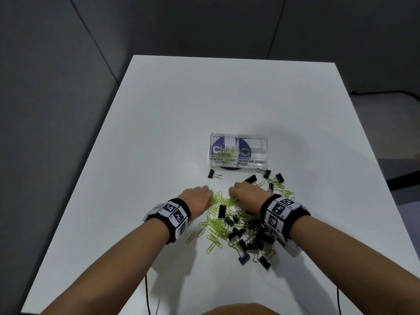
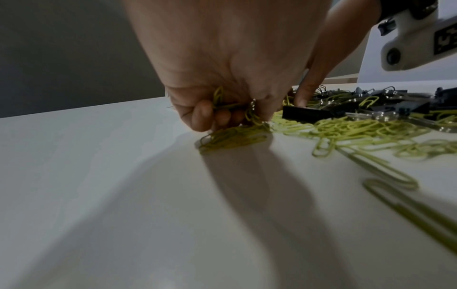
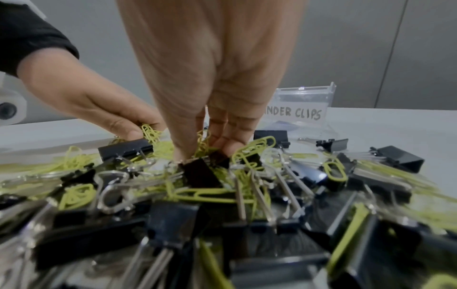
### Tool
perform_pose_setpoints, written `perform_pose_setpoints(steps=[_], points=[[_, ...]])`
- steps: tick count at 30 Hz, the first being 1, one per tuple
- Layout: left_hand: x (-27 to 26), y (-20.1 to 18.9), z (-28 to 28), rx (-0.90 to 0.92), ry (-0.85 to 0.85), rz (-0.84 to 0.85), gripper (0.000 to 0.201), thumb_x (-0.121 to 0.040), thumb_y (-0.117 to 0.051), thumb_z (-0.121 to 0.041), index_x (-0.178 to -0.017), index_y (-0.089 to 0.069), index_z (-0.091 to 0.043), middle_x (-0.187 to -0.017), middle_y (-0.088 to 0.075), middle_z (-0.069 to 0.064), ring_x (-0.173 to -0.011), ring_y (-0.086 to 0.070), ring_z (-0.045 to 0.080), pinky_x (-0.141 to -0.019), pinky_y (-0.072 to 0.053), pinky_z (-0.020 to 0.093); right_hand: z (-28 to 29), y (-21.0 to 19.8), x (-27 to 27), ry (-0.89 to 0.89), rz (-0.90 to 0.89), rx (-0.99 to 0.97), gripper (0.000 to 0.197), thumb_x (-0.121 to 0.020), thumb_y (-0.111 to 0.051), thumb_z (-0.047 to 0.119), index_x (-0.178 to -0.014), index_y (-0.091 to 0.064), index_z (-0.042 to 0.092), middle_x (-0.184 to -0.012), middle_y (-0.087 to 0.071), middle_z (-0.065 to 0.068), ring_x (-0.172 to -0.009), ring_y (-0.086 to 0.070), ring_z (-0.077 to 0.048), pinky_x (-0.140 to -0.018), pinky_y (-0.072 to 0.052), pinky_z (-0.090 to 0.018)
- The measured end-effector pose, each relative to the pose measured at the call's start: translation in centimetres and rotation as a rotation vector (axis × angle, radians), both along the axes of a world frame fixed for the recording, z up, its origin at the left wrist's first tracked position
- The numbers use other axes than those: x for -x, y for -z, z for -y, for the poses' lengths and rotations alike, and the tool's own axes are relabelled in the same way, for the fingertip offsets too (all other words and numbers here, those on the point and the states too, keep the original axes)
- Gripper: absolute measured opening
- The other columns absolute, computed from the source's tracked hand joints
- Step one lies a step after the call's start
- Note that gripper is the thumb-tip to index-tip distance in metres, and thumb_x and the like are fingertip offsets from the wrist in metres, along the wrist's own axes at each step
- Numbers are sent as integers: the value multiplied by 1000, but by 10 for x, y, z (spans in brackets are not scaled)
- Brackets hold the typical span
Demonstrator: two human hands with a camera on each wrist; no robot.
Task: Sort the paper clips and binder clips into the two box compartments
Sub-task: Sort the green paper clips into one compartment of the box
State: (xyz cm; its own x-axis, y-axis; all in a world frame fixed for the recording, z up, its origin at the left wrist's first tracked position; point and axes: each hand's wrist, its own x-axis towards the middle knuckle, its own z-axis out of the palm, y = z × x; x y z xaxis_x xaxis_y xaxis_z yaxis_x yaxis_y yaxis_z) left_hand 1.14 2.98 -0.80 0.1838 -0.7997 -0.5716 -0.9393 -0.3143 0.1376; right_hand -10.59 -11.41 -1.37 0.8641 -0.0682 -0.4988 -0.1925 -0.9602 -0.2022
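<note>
A mixed pile of green paper clips and black binder clips lies on the white table in front of the clear two-compartment box. The left compartment, labelled PAPER CLIPS, holds a few green clips; inside the BINDER CLIPS side I see no clips. My left hand grips a bunch of paper clips in curled fingers at the pile's far left edge. Just to its right, my right hand reaches down into the pile, thumb and fingers pinching green paper clips.
One binder clip lies alone near the box's front left corner, and several more are scattered near its front right. The white table stretches bare to the left and far side. Two thin black cables hang at the near edge.
</note>
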Motion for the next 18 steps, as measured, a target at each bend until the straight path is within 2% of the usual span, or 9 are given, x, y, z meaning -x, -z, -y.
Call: perform_pose_setpoints(steps=[4,8,10,13,16,18], points=[[-1,-4,2,7,-40,-21,37,-102,-28,-29,-125,-40,-2,-124,-49,15,-110,-52,31,-86,-42,37,1,-1,2,-8,18,-12,20,-92,-46,5,-110,-53,2,-113,-55,-16,-106,-50,-32,-85,-42,-40],[-3,-6,1,37,-141,-111,28,-102,-32,-25,-113,-44,-3,-110,-59,16,-94,-56,28,-76,-41,33,1,-3,5,-38,49,9,19,-93,-43,2,-108,-53,3,-111,-55,-15,-104,-51,-30,-81,-41,-37],[-3,-7,1,36,-171,-141,26,-101,-33,-24,-111,-45,-3,-106,-60,16,-91,-57,29,-75,-41,32,1,-2,7,-50,84,12,18,-92,-42,-1,-105,-54,3,-107,-56,-15,-100,-53,-30,-78,-42,-36],[-5,-10,0,34,-186,-156,28,-101,-31,-25,-115,-43,-4,-104,-60,15,-92,-57,30,-76,-42,32,2,-6,11,-31,150,-21,17,-92,-42,-1,-102,-55,3,-104,-58,-13,-96,-54,-29,-78,-44,-36],[-10,-13,-4,62,-197,-161,28,-101,-29,-25,-111,-43,-3,-88,-54,12,-77,-48,23,-68,-37,31,3,-17,15,21,233,-77,18,-94,-43,6,-105,-57,4,-105,-59,-11,-96,-55,-27,-78,-44,-34],[-13,-15,-6,88,-206,-141,26,-100,-29,-25,-105,-44,-4,-83,-49,7,-73,-44,21,-66,-33,29,3,-26,16,71,295,-122,19,-96,-44,11,-106,-59,5,-105,-60,-9,-96,-56,-26,-78,-43,-32]])
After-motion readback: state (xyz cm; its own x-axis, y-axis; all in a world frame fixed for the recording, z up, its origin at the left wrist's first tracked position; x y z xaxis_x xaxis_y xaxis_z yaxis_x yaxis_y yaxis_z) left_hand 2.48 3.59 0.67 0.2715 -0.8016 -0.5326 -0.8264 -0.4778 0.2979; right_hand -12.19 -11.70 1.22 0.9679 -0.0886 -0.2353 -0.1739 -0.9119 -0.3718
